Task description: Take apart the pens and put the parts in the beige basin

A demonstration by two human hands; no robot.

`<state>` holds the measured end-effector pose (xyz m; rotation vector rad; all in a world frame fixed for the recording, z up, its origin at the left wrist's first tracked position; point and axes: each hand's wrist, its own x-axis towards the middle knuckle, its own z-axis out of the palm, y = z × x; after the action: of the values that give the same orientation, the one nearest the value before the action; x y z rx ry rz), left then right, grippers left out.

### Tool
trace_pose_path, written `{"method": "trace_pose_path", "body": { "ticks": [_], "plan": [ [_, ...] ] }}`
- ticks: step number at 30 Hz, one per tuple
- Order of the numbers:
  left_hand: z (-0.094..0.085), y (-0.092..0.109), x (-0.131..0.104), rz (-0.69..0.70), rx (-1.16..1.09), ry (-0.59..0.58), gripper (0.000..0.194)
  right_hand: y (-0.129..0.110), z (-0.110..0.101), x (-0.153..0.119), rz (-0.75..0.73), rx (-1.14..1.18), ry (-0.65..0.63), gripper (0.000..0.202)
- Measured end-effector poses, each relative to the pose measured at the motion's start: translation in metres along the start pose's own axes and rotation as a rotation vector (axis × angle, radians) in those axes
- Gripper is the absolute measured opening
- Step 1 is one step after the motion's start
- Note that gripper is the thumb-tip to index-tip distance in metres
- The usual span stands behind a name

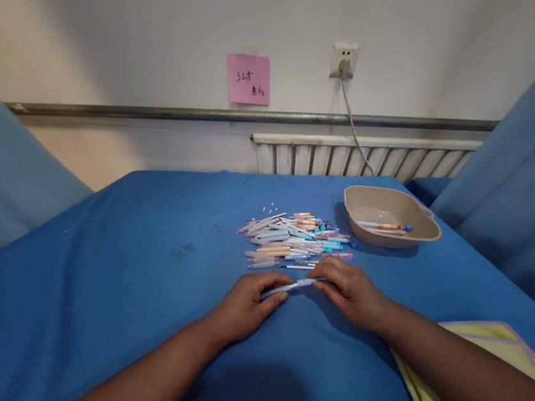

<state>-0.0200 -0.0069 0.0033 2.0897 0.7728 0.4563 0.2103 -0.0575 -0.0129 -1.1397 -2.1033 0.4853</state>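
Between thumb and fingers, my left hand (248,304) pinches one end of a pale lavender pen (301,283). The pen's other end is in the closed fingers of my right hand (353,294). A whitish section shows between the two hands; whether the parts there are joined I cannot tell. Just beyond my hands lies a pile of pen parts (277,249): pale blue, peach and grey barrels, thin white refills, and orange and teal pieces toward the right. A few tiny white bits (270,211) lie behind the pile.
A beige plastic basin (392,196) with a few pens (386,228) inside stands at the back right. Under my right forearm is a yellow cloth-like item (486,336). Blue cloth (124,262) covers the table. Behind are a radiator (320,156), a metal rail (165,112) and a plugged-in cable (350,114).
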Motion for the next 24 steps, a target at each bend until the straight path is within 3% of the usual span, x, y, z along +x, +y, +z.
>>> {"method": "trace_pose_path", "body": {
  "ticks": [5,24],
  "plan": [
    [0.004,0.005,-0.004,0.025,0.062,0.01,0.025,-0.012,0.004,-0.002,-0.003,-0.033,-0.076,0.019],
    [0.01,0.011,-0.008,0.034,0.056,-0.039,0.024,-0.024,0.007,-0.007,0.021,-0.078,-0.15,0.012]
  ]
}}
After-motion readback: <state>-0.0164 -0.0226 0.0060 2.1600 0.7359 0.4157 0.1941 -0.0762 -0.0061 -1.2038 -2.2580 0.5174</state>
